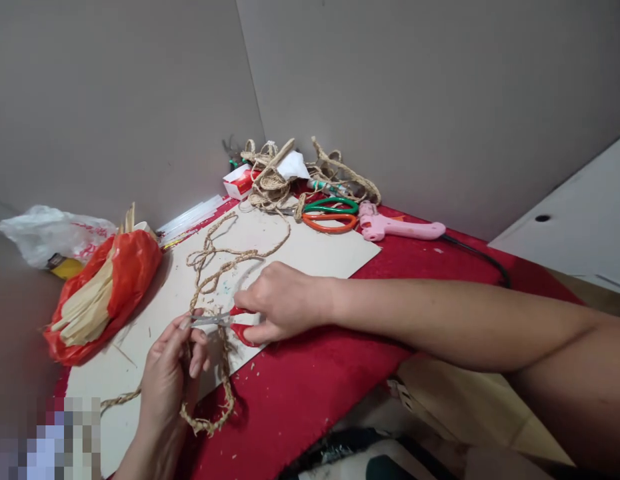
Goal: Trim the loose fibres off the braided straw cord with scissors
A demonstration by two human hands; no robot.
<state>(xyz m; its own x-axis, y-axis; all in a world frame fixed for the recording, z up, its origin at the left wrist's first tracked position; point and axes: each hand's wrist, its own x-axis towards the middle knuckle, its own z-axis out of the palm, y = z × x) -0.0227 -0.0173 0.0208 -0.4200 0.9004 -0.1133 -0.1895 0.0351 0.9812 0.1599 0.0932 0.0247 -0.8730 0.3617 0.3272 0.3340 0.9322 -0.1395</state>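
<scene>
My right hand (275, 303) grips red-handled scissors (244, 333), its fingers and thumb in the two loops. Their blades point left and reach the fingertips of my left hand (170, 360). Between its thumb and fingers, my left hand pinches a braided straw cord (225, 393). One part of the cord hangs in a loop below the blades, with frayed fibres along it. More of it lies in loose curls on the pale board beyond, and another length trails out left of my wrist. Whether the blades are closed on a fibre is too small to tell.
A pale board (335, 257) lies on the red cloth (300, 393). At left are a red plastic bag (140, 263) of dried straw strips and a clear bag (50, 230). Behind are straw cords (270, 187), green- and orange-handled scissors (330, 223), and a corded pink glue gun (405, 227). Grey walls stand behind.
</scene>
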